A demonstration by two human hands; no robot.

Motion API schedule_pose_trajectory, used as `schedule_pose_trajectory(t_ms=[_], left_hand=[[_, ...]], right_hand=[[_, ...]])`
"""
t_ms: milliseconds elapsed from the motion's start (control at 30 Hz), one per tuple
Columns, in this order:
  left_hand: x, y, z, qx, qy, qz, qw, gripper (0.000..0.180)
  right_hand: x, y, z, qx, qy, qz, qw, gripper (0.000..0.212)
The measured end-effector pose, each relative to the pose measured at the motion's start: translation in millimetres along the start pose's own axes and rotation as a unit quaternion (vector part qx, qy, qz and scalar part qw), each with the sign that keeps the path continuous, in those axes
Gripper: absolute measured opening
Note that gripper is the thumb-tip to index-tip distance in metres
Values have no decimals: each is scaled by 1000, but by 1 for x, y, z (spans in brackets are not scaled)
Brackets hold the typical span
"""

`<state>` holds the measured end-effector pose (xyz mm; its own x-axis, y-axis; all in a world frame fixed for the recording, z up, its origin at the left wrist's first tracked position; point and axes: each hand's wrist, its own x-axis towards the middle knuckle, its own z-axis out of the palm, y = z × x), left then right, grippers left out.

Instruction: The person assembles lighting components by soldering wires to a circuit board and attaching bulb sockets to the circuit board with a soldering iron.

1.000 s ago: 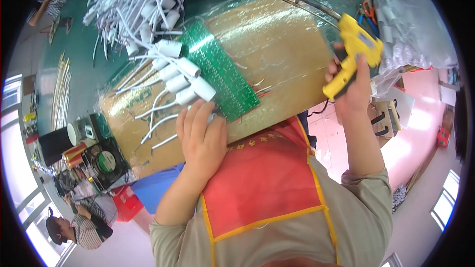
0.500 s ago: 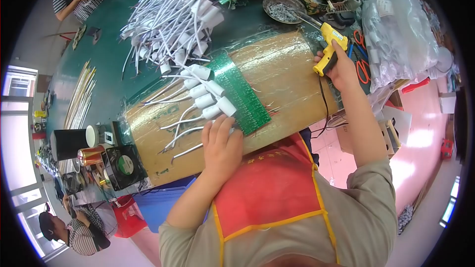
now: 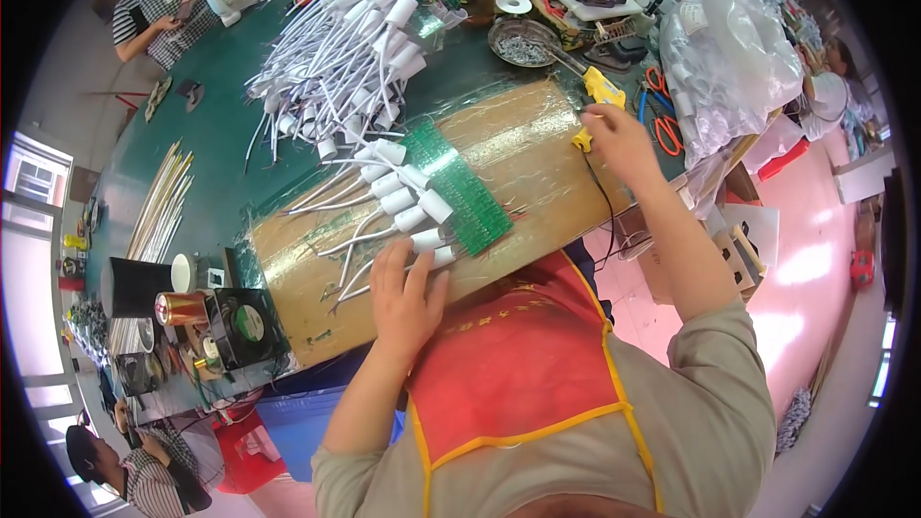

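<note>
A green circuit board panel (image 3: 456,187) lies on a brown board (image 3: 523,149). Along its left edge is a row of white cylinders with wire leads (image 3: 394,201). My left hand (image 3: 408,293) rests over the lowest leads, fingers apart, fingertips at the two nearest cylinders. At the board's far right corner, my right hand (image 3: 624,146) is closed around the handle of a yellow soldering gun (image 3: 602,88). Its metal tip points to a round dish of metal scraps (image 3: 523,42). The hand partly hides the handle.
A big heap of white wired cylinders (image 3: 350,48) lies beyond the board. Orange-handled scissors (image 3: 669,134) and a clear plastic bag (image 3: 729,67) are on the right. A small black fan (image 3: 242,326) stands at left. A cord (image 3: 606,192) hangs from the gun; two people are at left.
My left hand has drawn back slightly left, uncovering the lowest cylinders. My right hand has shifted left and turned over the gun's handle. The whole view has shifted a little.
</note>
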<state>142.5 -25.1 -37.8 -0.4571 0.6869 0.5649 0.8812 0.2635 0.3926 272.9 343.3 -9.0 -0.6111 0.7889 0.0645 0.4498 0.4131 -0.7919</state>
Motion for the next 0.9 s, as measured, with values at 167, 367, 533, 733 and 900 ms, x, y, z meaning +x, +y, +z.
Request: schedule_pose_trajectory(t_ms=[167, 367, 533, 733, 900], left_hand=[[0, 1, 5, 22, -17, -11, 1000, 38], [-3, 0, 7, 31, 2, -9, 999, 33], [-5, 1, 5, 24, -5, -14, 1000, 31], [0, 0, -12, -37, 24, 18, 999, 38], [51, 21, -64, -85, 99, 26, 991, 35]], right_hand=[[-11, -68, 78, 144, -278, 73, 947, 45], [-3, -96, 133, 72, -328, 122, 934, 51], [-24, -100, 147, 184, -363, 87, 909, 43], [-55, -172, 84, -57, -175, -257, 949, 35], [-45, -208, 55, -74, -12, -435, 897, 28]])
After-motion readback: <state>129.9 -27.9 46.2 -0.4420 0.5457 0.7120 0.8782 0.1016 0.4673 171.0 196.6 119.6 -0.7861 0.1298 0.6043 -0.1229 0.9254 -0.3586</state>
